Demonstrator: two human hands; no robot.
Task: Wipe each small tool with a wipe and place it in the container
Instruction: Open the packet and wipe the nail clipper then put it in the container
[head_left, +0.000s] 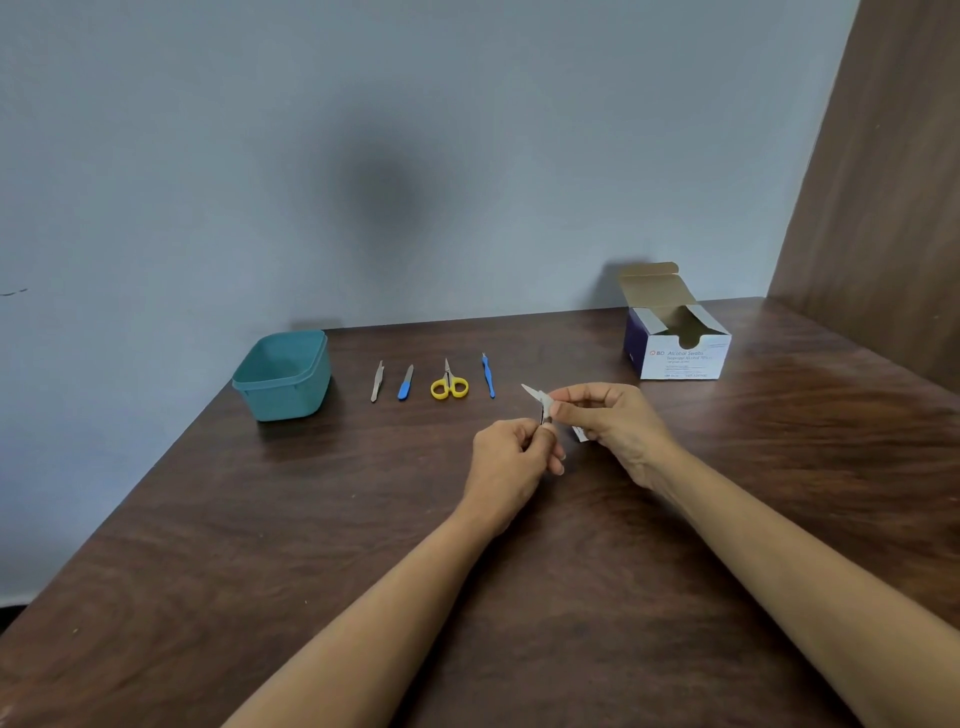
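The left hand, fingers curled, pinches a small dark tool, too hidden to identify. From the right, the right hand pinches a white wipe against the tool's upper end. Both forearms reach forward, and the hands meet just above the tabletop. Beyond them, in a row, lie tweezers, a blue file, yellow scissors and a blue pick. A teal container stands left of the row, and an open swab box stands at the far right.
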